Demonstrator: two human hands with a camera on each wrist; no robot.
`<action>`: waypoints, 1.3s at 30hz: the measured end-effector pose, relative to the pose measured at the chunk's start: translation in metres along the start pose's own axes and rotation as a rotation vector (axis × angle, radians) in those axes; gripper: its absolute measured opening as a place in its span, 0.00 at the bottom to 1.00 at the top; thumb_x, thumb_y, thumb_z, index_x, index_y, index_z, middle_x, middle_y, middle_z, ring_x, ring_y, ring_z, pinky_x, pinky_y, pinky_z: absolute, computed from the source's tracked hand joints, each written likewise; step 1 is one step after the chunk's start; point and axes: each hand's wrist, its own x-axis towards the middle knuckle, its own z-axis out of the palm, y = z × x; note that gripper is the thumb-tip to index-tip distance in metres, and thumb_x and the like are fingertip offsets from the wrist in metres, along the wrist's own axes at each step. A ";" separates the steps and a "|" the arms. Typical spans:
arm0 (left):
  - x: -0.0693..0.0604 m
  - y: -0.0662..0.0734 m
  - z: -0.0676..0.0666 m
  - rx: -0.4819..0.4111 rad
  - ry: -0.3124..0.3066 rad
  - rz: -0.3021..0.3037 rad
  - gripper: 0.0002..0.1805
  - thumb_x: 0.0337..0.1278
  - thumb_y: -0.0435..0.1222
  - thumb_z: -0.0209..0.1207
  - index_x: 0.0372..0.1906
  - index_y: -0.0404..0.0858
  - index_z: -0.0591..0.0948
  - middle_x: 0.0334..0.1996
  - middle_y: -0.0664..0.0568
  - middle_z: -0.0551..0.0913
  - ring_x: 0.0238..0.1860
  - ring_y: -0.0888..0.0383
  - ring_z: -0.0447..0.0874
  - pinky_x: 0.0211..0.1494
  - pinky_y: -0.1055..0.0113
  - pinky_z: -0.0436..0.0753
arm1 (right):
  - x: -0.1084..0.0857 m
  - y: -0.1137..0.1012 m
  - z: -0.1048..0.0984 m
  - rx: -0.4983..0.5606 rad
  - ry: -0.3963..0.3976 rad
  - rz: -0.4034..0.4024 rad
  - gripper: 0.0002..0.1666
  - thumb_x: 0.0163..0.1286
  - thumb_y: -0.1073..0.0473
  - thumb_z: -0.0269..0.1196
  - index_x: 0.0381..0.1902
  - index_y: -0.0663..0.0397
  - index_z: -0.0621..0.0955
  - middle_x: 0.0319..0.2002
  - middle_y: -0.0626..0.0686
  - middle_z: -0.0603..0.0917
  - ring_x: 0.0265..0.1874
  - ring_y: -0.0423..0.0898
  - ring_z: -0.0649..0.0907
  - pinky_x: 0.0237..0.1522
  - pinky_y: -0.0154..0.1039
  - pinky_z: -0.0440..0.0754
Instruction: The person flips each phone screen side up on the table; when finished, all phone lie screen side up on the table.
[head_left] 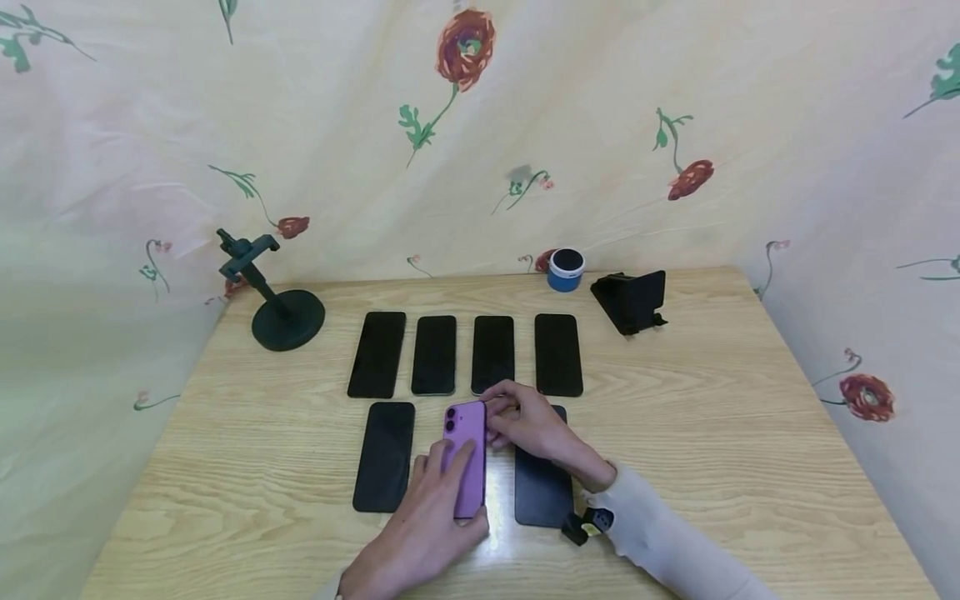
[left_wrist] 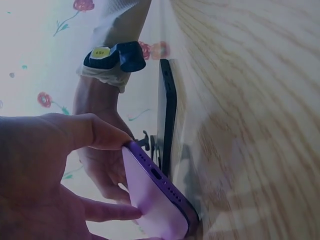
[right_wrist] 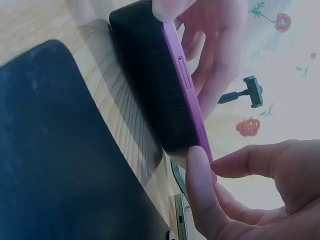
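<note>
A purple smartphone [head_left: 472, 421] is tipped up on its edge, off flat, its camera back toward the left. My left hand [head_left: 423, 521] grips it, the thumb at the bottom corner and fingers against the purple back [left_wrist: 155, 205]. At the upper right edge, my right hand [head_left: 534, 425] pinches the phone between thumb and fingertips. The right wrist view shows its dark screen [right_wrist: 150, 80] leaning over the wood. Under my right hand and wrist lies a larger black phone [head_left: 542, 492], partly covered. Another black phone [head_left: 384, 457] lies left of the purple one.
Behind is a row of several black phones [head_left: 377, 354] lying flat. A round-based black phone stand [head_left: 288, 321] is at the back left. At the back right are a blue-and-white cylinder [head_left: 566, 271] and a black folding stand [head_left: 633, 302]. A floral cloth [head_left: 337, 167] hangs behind the table.
</note>
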 end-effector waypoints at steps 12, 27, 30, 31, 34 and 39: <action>-0.001 -0.006 -0.006 -0.079 0.011 0.036 0.50 0.56 0.47 0.66 0.83 0.47 0.57 0.75 0.44 0.64 0.63 0.50 0.72 0.61 0.47 0.78 | -0.001 -0.002 0.003 0.064 -0.025 -0.017 0.23 0.74 0.71 0.58 0.65 0.63 0.74 0.47 0.65 0.87 0.37 0.48 0.91 0.41 0.44 0.91; -0.001 -0.014 -0.005 -0.271 0.031 0.109 0.51 0.55 0.39 0.65 0.83 0.42 0.55 0.66 0.49 0.73 0.52 0.58 0.80 0.49 0.66 0.84 | -0.002 0.004 0.005 0.116 -0.122 -0.014 0.27 0.79 0.65 0.59 0.72 0.67 0.70 0.54 0.69 0.84 0.45 0.55 0.91 0.47 0.45 0.90; 0.000 -0.016 -0.005 -0.365 0.036 0.118 0.49 0.54 0.34 0.65 0.82 0.44 0.56 0.63 0.50 0.75 0.49 0.59 0.82 0.45 0.70 0.86 | -0.003 0.005 0.007 0.128 -0.132 -0.019 0.28 0.79 0.64 0.59 0.72 0.67 0.70 0.55 0.70 0.84 0.46 0.57 0.91 0.47 0.45 0.90; 0.001 -0.016 -0.006 -0.392 0.040 0.118 0.49 0.54 0.33 0.64 0.82 0.44 0.57 0.63 0.50 0.75 0.48 0.59 0.82 0.44 0.71 0.86 | -0.003 0.006 0.007 0.127 -0.131 -0.021 0.28 0.78 0.64 0.60 0.72 0.67 0.70 0.55 0.71 0.84 0.46 0.57 0.91 0.47 0.45 0.90; 0.002 -0.017 -0.007 -0.451 0.058 0.124 0.46 0.53 0.30 0.63 0.79 0.44 0.61 0.65 0.46 0.76 0.48 0.58 0.83 0.43 0.71 0.87 | -0.003 0.006 0.010 0.117 -0.118 -0.016 0.27 0.77 0.65 0.61 0.71 0.65 0.71 0.54 0.69 0.85 0.44 0.55 0.91 0.46 0.44 0.90; 0.005 -0.020 -0.009 -0.539 0.047 0.127 0.44 0.53 0.27 0.63 0.77 0.42 0.62 0.64 0.39 0.77 0.48 0.52 0.87 0.42 0.71 0.87 | -0.004 0.007 0.011 0.084 -0.097 -0.010 0.29 0.76 0.64 0.63 0.72 0.65 0.71 0.53 0.68 0.86 0.42 0.54 0.92 0.45 0.44 0.91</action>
